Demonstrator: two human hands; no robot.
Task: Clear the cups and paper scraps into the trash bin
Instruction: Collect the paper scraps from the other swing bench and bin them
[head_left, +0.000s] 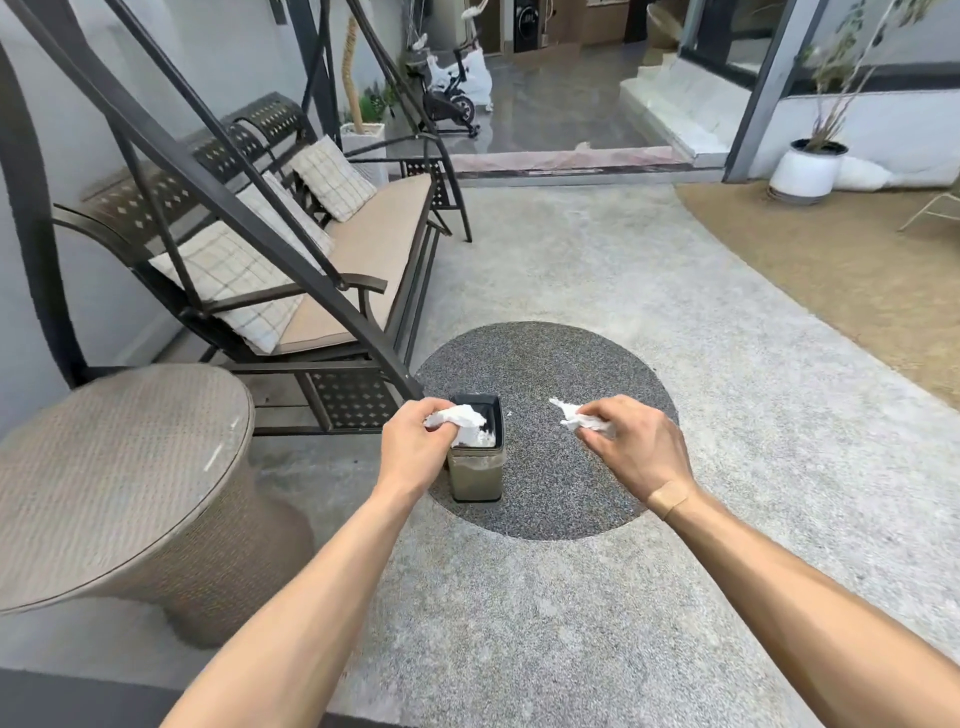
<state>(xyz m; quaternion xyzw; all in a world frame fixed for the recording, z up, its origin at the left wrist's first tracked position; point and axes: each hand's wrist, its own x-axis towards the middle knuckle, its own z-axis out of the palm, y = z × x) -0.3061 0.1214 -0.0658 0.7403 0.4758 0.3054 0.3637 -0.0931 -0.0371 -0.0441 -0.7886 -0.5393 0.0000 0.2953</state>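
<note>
Hands both clutch crumpled white paper. Left hand (415, 441) grips a paper scrap (460, 417) right over the open trash bin (477, 475), which already contains white paper. Right hand (636, 449), at three o'clock from the bin, pinches a second scrap (574, 418) above the dark round floor patch (561, 364).

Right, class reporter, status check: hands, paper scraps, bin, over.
Left hand grips a paper scrap over the trash bin. Right hand grips another scrap, right of the bin. Paper already inside. Nothing blocking.
</note>
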